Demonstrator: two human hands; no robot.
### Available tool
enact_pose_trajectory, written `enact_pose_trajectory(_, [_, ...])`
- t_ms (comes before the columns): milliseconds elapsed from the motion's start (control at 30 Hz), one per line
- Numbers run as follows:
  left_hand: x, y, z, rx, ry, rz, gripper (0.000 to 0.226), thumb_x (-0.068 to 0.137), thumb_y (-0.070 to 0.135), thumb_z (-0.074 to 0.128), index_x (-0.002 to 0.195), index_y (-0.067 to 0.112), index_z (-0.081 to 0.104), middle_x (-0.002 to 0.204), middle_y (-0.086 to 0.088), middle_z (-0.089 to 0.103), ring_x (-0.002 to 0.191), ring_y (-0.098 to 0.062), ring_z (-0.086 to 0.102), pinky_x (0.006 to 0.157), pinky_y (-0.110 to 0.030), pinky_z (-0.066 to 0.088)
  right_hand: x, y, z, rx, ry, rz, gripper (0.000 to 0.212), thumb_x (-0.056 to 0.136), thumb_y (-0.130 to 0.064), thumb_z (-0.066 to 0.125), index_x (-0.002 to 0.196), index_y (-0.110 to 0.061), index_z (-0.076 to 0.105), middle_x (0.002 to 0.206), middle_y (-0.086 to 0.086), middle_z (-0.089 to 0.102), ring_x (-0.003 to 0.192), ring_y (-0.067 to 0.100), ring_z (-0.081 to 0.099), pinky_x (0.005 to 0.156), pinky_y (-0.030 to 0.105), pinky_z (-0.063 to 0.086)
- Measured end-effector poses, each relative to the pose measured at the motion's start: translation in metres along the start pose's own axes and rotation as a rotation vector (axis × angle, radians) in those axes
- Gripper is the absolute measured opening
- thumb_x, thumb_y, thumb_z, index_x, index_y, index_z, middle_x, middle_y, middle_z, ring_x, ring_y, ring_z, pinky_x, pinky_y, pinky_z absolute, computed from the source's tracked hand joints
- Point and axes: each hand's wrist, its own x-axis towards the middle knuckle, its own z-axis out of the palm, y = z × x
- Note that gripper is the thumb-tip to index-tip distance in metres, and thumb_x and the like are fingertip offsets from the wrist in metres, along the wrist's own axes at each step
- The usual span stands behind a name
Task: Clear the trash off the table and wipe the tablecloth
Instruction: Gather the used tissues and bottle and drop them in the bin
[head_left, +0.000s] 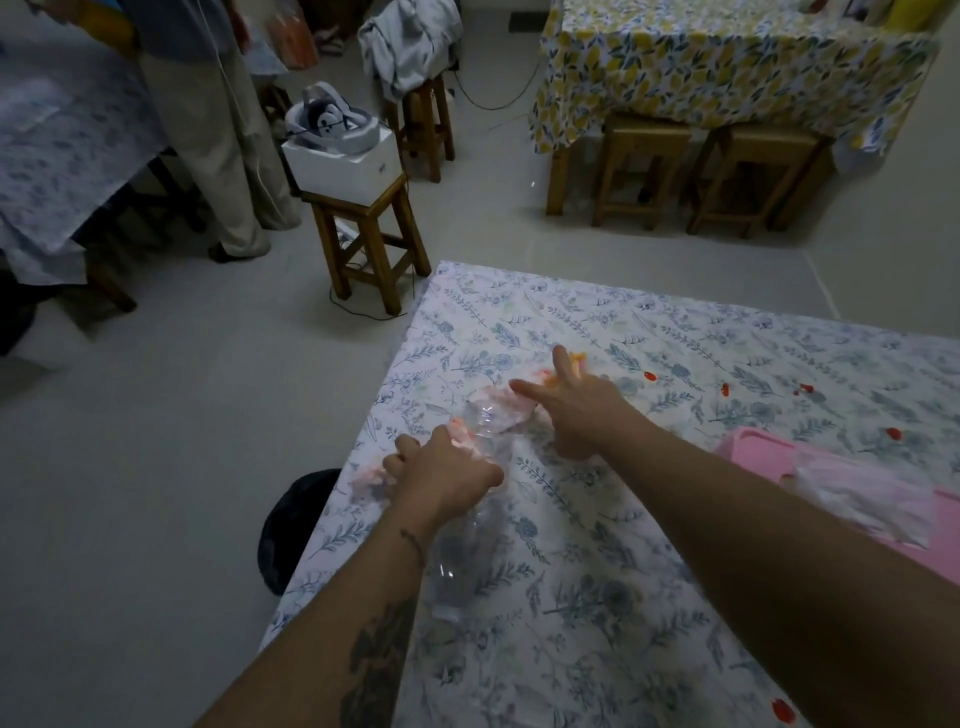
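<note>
The black trash bag (296, 530) is waiting on the floor beside the desk (597, 623). The left hand (441, 475) is closing its grip on crumpled wrappers (363, 480) at the edge, near a clear plastic bottle (462, 561); loose pieces may be slipping off. The right hand (576, 410) is reaching flat, fingers spread, over orange scraps (545, 376).

Floral tablecloth (649, 332) carries bottle (462, 551), wrappers (498, 410), pink tray (769, 452).
</note>
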Motion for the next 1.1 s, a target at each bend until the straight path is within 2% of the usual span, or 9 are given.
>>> enact_pose_trajectory(67, [0.003,-0.001,0.002,-0.011,0.022,0.025,0.084,0.071,0.038,0.068,0.145,0.022,0.032,0.147,-0.019,0.03,0.134,-0.04,0.031,0.096,-0.042,0.036,0.001,-0.007,0.002,-0.006,0.039,-0.001,0.081,0.078,-0.028,0.074,0.147,-0.037,0.033,0.153,0.019,0.02,0.113,0.038,0.055,0.074,0.039,0.055])
enact_pose_trajectory(133, [0.002,-0.004,0.004,-0.063,0.022,0.056,0.077,0.065,0.037,0.066,0.135,0.022,0.039,0.136,-0.016,0.045,0.123,-0.038,0.046,0.092,-0.039,0.044,-0.001,-0.014,0.004,0.046,0.088,0.0,0.07,0.078,-0.026,0.075,0.141,-0.026,0.043,0.141,0.015,0.036,0.106,0.032,0.058,0.074,0.039,0.055])
enact_pose_trajectory(300, [-0.008,-0.011,-0.002,-0.314,-0.005,0.1,0.054,0.062,0.033,0.07,0.112,0.026,0.05,0.101,0.0,0.064,0.088,-0.023,0.064,0.075,-0.036,0.057,-0.024,-0.024,0.009,0.376,0.119,0.083,0.059,0.084,-0.043,0.065,0.137,-0.022,0.051,0.127,0.009,0.048,0.104,0.027,0.057,0.083,0.043,0.055])
enact_pose_trajectory(400, [-0.012,-0.016,-0.01,-0.481,-0.031,0.139,0.053,0.061,0.031,0.077,0.11,0.027,0.057,0.102,0.001,0.07,0.088,-0.019,0.068,0.076,-0.036,0.058,-0.043,-0.027,0.0,0.687,0.121,0.188,0.068,0.074,-0.047,0.053,0.136,-0.021,0.056,0.119,0.008,0.054,0.096,0.023,0.056,0.084,0.04,0.052])
enact_pose_trajectory(500, [-0.016,-0.02,-0.029,-0.671,-0.023,0.191,0.045,0.063,0.027,0.082,0.104,0.02,0.065,0.097,-0.005,0.074,0.089,-0.022,0.071,0.075,-0.034,0.056,-0.052,-0.027,-0.01,0.803,0.186,0.232,0.051,0.078,-0.021,0.053,0.127,-0.016,0.065,0.124,0.01,0.062,0.088,0.021,0.059,0.079,0.037,0.053])
enact_pose_trajectory(633, [-0.022,-0.03,-0.053,-0.876,-0.002,0.223,0.065,0.053,0.035,0.086,0.108,0.005,0.068,0.102,-0.014,0.075,0.097,-0.034,0.071,0.091,-0.055,0.056,-0.062,-0.032,-0.03,0.843,0.235,0.23,0.04,0.086,-0.009,0.056,0.124,-0.01,0.066,0.128,0.007,0.065,0.087,0.019,0.059,0.077,0.033,0.05])
enact_pose_trajectory(867, [-0.045,-0.062,-0.086,-1.132,0.027,0.204,0.038,0.074,0.019,0.08,0.109,0.009,0.07,0.113,-0.023,0.072,0.105,-0.043,0.068,0.09,-0.053,0.056,-0.063,-0.064,-0.06,0.944,0.23,0.184,0.036,0.087,-0.012,0.059,0.121,-0.012,0.067,0.124,0.004,0.068,0.079,0.018,0.07,0.08,0.044,0.06])
enact_pose_trajectory(1033, [-0.035,-0.094,-0.11,-1.244,0.024,0.185,0.056,0.062,0.02,0.08,0.114,0.003,0.069,0.11,-0.027,0.072,0.1,-0.048,0.07,0.09,-0.062,0.054,-0.051,-0.11,-0.075,0.987,0.197,0.18,0.033,0.089,-0.018,0.058,0.12,-0.014,0.067,0.113,0.001,0.07,0.075,0.014,0.07,0.074,0.037,0.061])
enact_pose_trajectory(1100, [-0.019,-0.113,-0.122,-1.262,0.037,0.16,0.057,0.06,0.02,0.082,0.113,0.002,0.07,0.109,-0.028,0.072,0.098,-0.048,0.07,0.089,-0.064,0.054,-0.038,-0.137,-0.08,0.993,0.165,0.169,0.032,0.091,-0.016,0.056,0.121,-0.012,0.066,0.11,-0.003,0.068,0.072,0.01,0.068,0.061,0.023,0.054])
